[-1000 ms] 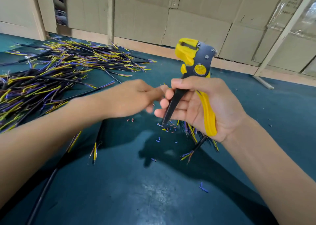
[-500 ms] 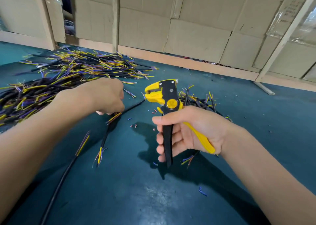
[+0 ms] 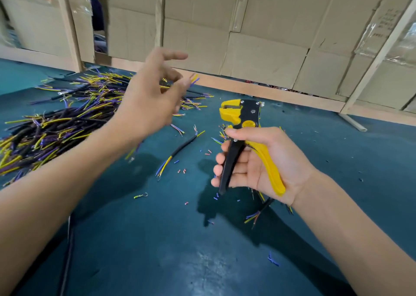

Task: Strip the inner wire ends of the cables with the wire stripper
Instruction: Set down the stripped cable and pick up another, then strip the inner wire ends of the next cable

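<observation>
The left hand [image 3: 146, 97] is raised above the cable pile [image 3: 56, 124], fingers loosely spread, holding nothing. The right hand [image 3: 258, 163], palm up, grips the wire stripper [image 3: 244, 138] upright.

the wire stripper [image 3: 244, 138] is seen as glossy yellow plastic over matt black metal, with small bright rivets on its head. beneath it, the surface [image 3: 202, 262] is covered in smooth teal sheet with a dull sheen. left of the stripper, the cables [image 3: 56, 129] are sheathed in matt black rubbery jacket. behind the stripper, rough brown cardboard [image 3: 258, 48] is framed by pale bare wood.
</observation>
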Demonstrator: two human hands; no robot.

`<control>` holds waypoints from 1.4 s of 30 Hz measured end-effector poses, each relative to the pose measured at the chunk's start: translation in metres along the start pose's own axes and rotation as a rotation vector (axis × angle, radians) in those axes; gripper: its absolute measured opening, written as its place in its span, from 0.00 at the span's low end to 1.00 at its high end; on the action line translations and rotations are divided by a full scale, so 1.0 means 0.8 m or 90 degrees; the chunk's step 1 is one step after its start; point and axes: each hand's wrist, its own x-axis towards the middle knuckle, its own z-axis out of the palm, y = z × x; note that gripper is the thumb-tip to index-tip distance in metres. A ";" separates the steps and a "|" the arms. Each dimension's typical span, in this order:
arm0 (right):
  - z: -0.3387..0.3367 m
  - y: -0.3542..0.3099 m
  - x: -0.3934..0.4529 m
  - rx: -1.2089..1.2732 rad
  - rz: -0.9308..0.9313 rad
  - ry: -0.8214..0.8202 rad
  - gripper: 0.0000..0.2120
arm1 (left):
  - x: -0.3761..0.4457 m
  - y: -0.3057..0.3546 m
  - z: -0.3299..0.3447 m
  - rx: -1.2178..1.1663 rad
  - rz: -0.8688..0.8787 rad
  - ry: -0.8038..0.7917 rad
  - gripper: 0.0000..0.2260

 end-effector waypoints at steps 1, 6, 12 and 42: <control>0.001 0.001 0.002 0.016 -0.030 0.013 0.11 | -0.003 0.005 0.009 -0.169 -0.065 0.023 0.14; -0.002 -0.001 0.005 0.079 -0.180 0.059 0.07 | -0.025 0.017 0.047 -0.547 -0.254 -0.071 0.16; -0.012 -0.008 0.008 0.056 -0.303 0.090 0.09 | -0.045 0.026 0.068 -0.514 -0.252 -0.166 0.21; -0.018 -0.001 0.010 -0.060 -0.389 0.159 0.02 | -0.042 0.013 0.056 0.239 0.279 0.077 0.04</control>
